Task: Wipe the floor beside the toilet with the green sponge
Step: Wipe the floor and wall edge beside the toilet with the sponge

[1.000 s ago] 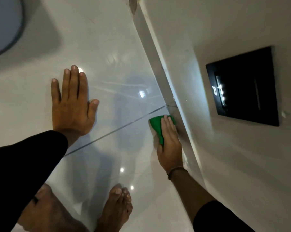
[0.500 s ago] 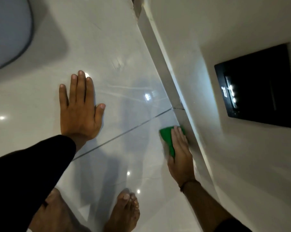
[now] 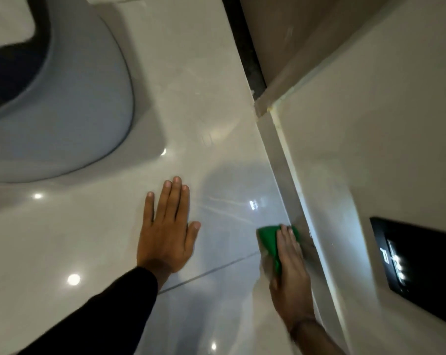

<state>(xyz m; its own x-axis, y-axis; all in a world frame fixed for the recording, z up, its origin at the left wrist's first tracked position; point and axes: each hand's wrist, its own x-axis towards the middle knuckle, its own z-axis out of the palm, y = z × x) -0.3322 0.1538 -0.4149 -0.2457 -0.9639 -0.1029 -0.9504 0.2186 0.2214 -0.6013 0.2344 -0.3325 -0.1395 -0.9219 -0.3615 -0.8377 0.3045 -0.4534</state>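
Green sponge (image 3: 267, 239) under right hand (image 3: 289, 267), against the skirting (image 3: 286, 190).

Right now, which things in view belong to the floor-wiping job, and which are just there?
Part of the job:
- green sponge, pressed flat under the right hand
- floor, glossy tile
- toilet, marks the area
- left hand, flat on the floor as a brace

Just there:
- black wall panel
- skirting strip along the wall

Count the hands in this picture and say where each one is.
2. The left hand lies flat, fingers spread, on the glossy floor near the toilet. The right hand presses the green sponge to the floor at the base of the wall.
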